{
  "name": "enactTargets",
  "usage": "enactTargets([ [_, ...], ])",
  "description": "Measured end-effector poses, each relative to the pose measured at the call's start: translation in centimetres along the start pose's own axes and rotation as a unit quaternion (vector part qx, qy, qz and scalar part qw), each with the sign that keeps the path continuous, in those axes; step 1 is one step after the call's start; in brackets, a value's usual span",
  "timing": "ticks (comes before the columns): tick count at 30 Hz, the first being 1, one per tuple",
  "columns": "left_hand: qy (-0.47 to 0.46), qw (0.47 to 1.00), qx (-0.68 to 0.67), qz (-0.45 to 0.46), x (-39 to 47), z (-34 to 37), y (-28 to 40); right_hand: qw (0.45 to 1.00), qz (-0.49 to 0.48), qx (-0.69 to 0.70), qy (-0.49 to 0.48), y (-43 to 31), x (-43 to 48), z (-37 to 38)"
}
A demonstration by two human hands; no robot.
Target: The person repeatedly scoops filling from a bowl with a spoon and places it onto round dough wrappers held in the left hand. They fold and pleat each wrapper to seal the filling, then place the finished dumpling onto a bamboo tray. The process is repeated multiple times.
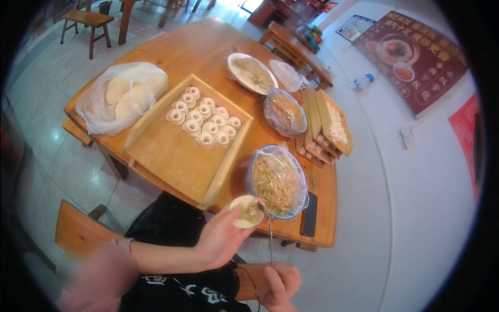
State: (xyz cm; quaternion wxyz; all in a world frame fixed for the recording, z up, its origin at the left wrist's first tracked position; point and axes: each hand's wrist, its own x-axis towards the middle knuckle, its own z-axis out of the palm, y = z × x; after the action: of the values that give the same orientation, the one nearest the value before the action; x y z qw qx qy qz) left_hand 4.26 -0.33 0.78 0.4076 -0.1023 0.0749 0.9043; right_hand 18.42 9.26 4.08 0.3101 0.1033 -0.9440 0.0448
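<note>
My left hand [224,238] holds a round dumpling wrapper [238,223] with a dab of pale minced filling [250,213] on it. In my right hand [280,284] is the end of a thin metal spoon [271,238]; its bowl touches the filling at the wrapper's edge. Just beyond my left hand stands a blue-and-white bowl [307,195] of chopped filling [273,187], with cling film partly over it. To its left lies a wooden tray [175,160] with a ribbed base. Rows of ring-shaped folded dumplings [210,128] fill its far part.
A plastic bag of dough wrappers [124,93] sits at the left. Farther back are a film-covered bowl [286,111], an oval plate of filling [251,72] and stacked dumpling trays [321,128]. A dark smartphone [309,216] lies near the wooden table's [325,202] right edge, beside the wall.
</note>
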Motion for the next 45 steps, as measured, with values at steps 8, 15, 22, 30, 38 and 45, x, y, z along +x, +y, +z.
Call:
enactTargets([
  [8,-0.014,0.999,0.030,-0.007,-0.3,-0.4,0.4,0.998,-0.060,-0.017,-0.023,-0.6,0.8,0.5],
  [15,-0.022,0.999,0.022,-0.014,-0.6,0.1,1.0,0.995,-0.088,0.004,-0.046,-0.6,0.9,0.0],
  [22,-0.020,0.999,0.031,-0.012,-0.7,0.2,1.0,0.994,-0.097,0.006,-0.058,-0.3,1.5,-0.4],
  [30,-0.040,0.998,0.048,-0.033,-0.7,-0.2,1.1,0.994,-0.093,0.040,-0.050,1.4,1.7,-2.1],
  [38,-0.083,0.990,0.059,-0.096,-1.2,-0.7,1.6,0.985,0.012,0.158,-0.073,3.1,1.4,-3.0],
  [45,-0.084,0.990,0.054,-0.103,-1.3,-0.8,2.1,0.972,0.048,0.203,-0.110,3.3,1.7,-3.3],
])
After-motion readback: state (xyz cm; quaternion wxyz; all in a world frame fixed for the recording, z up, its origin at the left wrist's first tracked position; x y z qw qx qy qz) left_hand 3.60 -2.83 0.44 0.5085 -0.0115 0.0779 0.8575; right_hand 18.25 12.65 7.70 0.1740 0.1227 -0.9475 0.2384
